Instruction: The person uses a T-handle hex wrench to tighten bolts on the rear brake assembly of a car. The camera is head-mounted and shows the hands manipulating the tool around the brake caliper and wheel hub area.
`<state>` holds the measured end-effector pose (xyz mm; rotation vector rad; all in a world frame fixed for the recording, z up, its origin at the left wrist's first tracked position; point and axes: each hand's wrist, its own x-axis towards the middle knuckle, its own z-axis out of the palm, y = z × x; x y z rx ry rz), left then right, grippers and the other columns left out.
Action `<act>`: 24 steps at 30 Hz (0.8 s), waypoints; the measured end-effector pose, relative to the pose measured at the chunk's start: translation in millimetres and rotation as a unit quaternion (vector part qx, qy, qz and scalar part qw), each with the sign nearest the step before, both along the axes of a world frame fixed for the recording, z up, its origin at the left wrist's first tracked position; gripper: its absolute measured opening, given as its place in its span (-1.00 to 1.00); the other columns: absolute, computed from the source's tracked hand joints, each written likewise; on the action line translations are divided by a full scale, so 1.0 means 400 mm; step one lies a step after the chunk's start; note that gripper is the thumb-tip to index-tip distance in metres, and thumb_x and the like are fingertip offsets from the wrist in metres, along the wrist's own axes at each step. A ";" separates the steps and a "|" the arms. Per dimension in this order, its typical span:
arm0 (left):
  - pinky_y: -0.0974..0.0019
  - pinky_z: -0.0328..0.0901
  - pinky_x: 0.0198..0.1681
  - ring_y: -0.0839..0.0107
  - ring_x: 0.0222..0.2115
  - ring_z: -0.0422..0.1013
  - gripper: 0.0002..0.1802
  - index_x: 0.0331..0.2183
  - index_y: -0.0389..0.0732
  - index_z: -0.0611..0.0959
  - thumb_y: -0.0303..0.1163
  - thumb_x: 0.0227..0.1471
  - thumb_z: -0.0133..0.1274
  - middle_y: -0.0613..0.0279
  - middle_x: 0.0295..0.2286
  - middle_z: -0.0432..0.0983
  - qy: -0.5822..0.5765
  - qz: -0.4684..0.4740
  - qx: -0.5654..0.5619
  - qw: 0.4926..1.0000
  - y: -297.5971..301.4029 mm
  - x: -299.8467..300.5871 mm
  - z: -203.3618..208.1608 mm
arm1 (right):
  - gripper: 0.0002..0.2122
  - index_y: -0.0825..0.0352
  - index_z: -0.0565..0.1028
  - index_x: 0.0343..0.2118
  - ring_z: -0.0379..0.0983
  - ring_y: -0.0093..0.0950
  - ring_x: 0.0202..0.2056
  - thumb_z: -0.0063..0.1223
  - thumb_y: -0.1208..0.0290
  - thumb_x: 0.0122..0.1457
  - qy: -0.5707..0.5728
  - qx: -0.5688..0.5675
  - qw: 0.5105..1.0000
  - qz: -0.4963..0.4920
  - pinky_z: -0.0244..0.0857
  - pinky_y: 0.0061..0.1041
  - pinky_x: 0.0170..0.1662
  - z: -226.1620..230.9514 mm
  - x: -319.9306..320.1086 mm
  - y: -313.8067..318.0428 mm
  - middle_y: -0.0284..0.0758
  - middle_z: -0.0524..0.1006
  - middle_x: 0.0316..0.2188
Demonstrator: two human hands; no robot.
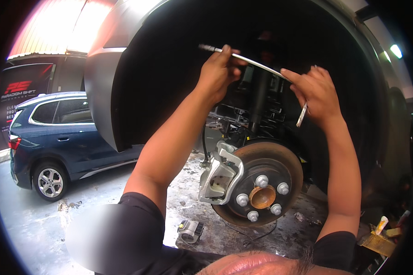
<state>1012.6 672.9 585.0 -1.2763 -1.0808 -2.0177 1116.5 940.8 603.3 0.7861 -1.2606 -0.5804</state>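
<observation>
High in the wheel well, a long silver extension bar [260, 64] slants down from left to right between my hands. My left hand [219, 71] is closed around it near its darker, socket-like tip [209, 47]. At the bar's other end, my right hand [315, 91] is closed, its index finger stretched along the bar. A silver tool handle [301, 115] sticks out below that hand; the palm hides whether it joins the bar. Behind the hands stands a dark strut [260, 98]. Below are a rusty-edged brake disc [287, 167] and a silver caliper [234, 176].
Wheel bolts [262, 181] ring the rusty hub [262, 197]. A small grey-and-black device [190, 232] lies on the stained floor [174, 197]. The fender edge [106, 87] curves at the left, with a blue car [73, 137] beyond. A yellowish box [377, 244] sits at lower right.
</observation>
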 end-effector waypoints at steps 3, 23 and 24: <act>0.35 0.36 -0.26 0.58 -0.47 0.41 -0.54 -0.02 -0.20 0.57 0.01 0.45 -0.10 0.16 -0.24 0.65 0.044 0.042 -0.010 0.998 0.015 0.054 0.055 | -0.65 0.16 0.60 0.11 0.41 -0.33 -0.46 0.19 0.43 0.25 -0.053 -0.052 0.994 0.086 0.34 -0.27 -0.11 -0.052 -0.003 -0.001 -0.36 0.48 -0.54; 0.30 0.42 -0.23 0.48 -0.47 0.44 -0.55 -0.05 -0.24 0.63 -0.05 0.44 -0.11 0.17 -0.27 0.67 0.050 0.186 -0.023 0.981 -0.097 0.021 0.207 | -0.62 0.08 0.55 0.18 0.41 -0.38 -0.47 0.17 0.41 0.30 0.032 -0.075 0.990 0.118 0.32 -0.30 -0.18 -0.003 -0.127 -0.137 -0.42 0.49 -0.58; 0.30 0.42 -0.23 0.49 -0.47 0.44 -0.55 -0.04 -0.24 0.63 -0.06 0.44 -0.11 0.17 -0.26 0.67 0.054 0.187 -0.025 0.981 -0.099 0.020 0.213 | -0.61 0.08 0.54 0.19 0.41 -0.38 -0.48 0.18 0.41 0.30 0.039 -0.072 0.990 0.119 0.33 -0.30 -0.19 0.003 -0.130 -0.138 -0.42 0.49 -0.58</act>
